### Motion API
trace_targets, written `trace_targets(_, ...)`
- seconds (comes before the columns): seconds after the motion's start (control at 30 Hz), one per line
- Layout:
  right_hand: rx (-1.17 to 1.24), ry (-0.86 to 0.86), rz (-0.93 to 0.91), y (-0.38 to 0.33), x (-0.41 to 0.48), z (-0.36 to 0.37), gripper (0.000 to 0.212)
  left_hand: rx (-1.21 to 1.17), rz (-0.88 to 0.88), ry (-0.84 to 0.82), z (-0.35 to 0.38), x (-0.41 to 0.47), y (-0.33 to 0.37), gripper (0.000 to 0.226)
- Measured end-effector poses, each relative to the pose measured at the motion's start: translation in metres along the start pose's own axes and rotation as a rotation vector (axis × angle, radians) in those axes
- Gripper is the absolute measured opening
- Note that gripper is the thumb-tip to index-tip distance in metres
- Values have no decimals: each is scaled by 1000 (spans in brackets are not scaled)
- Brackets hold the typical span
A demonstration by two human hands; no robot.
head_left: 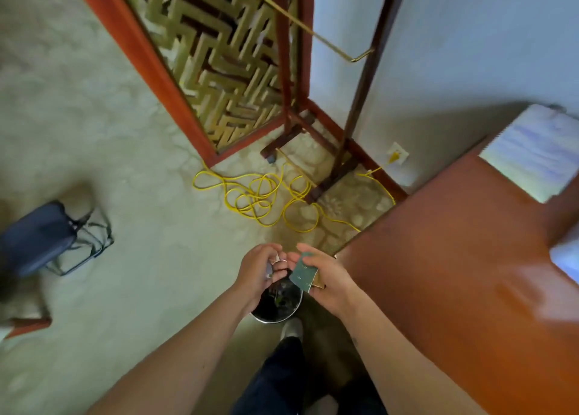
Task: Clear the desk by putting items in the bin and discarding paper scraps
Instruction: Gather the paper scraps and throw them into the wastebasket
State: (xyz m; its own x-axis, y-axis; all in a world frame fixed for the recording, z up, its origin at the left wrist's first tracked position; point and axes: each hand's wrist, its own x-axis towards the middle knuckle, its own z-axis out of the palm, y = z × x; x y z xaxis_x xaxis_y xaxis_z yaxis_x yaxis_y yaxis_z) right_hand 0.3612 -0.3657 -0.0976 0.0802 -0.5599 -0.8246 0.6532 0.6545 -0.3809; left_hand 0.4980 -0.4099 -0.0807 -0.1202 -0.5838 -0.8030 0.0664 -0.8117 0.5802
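Observation:
A round bin (277, 305) with a metal rim and a dark inside stands on the floor below both my hands, next to the corner of the brown desk (454, 289). My right hand (326, 276) holds a green paper scrap (302, 275) above the bin's right rim, with a tan piece showing under it. My left hand (260, 273) hovers over the bin's left side, fingers curled around small whitish scraps (275, 259). The two hands almost touch. Most of the bin's left rim is hidden by my left hand.
A white paper stack (532, 151) lies on the desk's far end. Loose yellow cable (260, 198) coils on the floor ahead, by a wooden rack's feet (313, 192) and a lattice screen (219, 63). A dark folding stool (47, 239) stands at left. My foot (291, 328) is behind the bin.

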Motion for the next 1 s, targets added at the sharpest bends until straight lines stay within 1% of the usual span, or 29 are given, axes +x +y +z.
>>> trace_targets(0.1, -38, 55, 47, 19, 35, 9, 25, -166, -123, -6, -25, 35, -16, 12)
trace_targets(0.2, -85, 151, 89, 43, 78, 7, 25, -278, -190, 48, -49, 78, -45, 13)
trace_targets(0.37, -148, 279, 162, 93, 167, -9, 23, -390, -264, 112, -90, 167, -113, 38)
trace_targets(0.57, -222, 377, 241, 162, 273, -44, 23, -372, -347, 115, -125, 253, -195, 57)
trace_targets(0.67, -214, 426, 244, 189, 315, -60, 24, -337, -371, 112, -133, 284, -225, 62)
trace_targets(0.73, -194, 440, 240, 202, 336, -68, 25, -328, -381, 107, -133, 298, -236, 63)
trace_targets(0.8, -184, 433, 266, 211, 353, -76, 27, -315, -386, 62, -132, 309, -241, 68)
trace_targets(0.87, -193, 392, 343, 217, 364, -82, 39, -286, -405, 16, -131, 314, -240, 74)
trace_targets(0.93, -170, 363, 403, 221, 369, -88, 52, -266, -421, 23, -132, 314, -237, 75)
trace_targets(1.0, -148, 390, 411, 221, 364, -92, 51, -231, -429, 67, -134, 313, -239, 75)
